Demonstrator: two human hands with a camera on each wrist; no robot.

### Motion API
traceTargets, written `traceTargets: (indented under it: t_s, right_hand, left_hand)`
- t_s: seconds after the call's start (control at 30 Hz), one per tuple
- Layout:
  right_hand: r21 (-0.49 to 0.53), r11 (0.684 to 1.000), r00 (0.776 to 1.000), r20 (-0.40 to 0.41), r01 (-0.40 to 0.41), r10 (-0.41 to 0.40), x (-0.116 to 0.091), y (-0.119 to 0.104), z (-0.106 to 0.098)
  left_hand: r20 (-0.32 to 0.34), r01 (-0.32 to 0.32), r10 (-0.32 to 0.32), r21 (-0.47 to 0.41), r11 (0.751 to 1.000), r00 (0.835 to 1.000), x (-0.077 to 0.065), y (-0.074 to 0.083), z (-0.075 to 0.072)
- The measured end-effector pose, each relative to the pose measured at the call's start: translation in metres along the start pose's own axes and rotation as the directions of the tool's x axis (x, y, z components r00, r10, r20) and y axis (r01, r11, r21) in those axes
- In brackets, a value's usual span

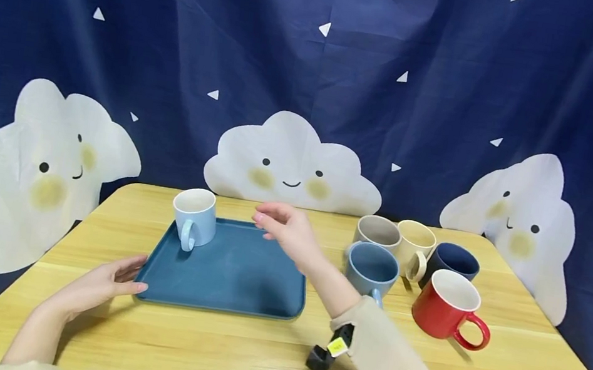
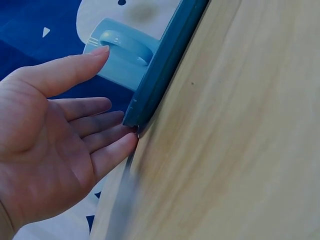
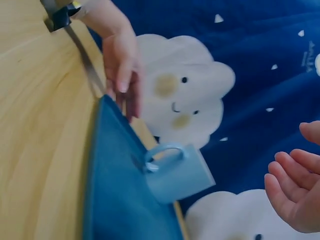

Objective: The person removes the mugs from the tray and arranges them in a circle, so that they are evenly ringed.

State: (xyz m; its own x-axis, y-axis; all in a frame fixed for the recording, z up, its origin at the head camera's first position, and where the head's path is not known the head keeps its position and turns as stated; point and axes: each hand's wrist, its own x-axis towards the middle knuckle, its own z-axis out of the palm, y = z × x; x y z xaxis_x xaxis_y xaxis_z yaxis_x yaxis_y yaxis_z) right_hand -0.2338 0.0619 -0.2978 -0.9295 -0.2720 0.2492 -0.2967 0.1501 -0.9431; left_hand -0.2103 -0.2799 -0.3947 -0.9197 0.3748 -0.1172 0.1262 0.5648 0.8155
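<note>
A light blue mug (image 1: 198,225) with a white inside stands upright at the back left of the blue tray (image 1: 239,268), its handle toward the front. My left hand (image 1: 103,284) is at the tray's left front corner, fingers extended and fingertips right at the rim; the left wrist view shows the palm (image 2: 50,145) with nothing in it. My right hand (image 1: 290,231) hangs over the back right part of the tray, fingers loosely bent and holding nothing. In the right wrist view the same right hand (image 3: 300,192) appears at the right edge, apart from the mug.
Right of the tray stand several mugs: grey (image 1: 378,231), cream (image 1: 413,246), blue (image 1: 372,268), dark navy (image 1: 453,262) and red (image 1: 444,307). The right forearm passes in front of the blue one. A dark blue curtain (image 1: 270,48) with clouds hangs behind the wooden table (image 1: 183,346).
</note>
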Motion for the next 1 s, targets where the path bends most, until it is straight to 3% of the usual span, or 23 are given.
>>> traceTargets:
  t_s: [0.47, 0.8, 1.0]
  right_hand:
    - [-0.040, 0.995, 0.996, -0.030, -0.086, 0.085, 0.040, 0.048, 0.073]
    - [-0.110, 0.978, 0.984, -0.024, -0.177, 0.175, 0.048, 0.071, 0.115]
    - [-0.050, 0.974, 0.975, 0.012, -0.221, 0.222, 0.045, 0.077, 0.130]
  left_hand:
    - [-0.006, -0.010, 0.010, -0.005, 1.000, 1.000, 0.002, 0.001, 0.001]
    - [-0.013, -0.005, 0.005, -0.016, 1.000, 1.000, 0.000, 0.000, 0.001]
    - [-0.014, 0.006, -0.007, -0.033, 0.999, 1.000, -0.001, 0.000, 0.001]
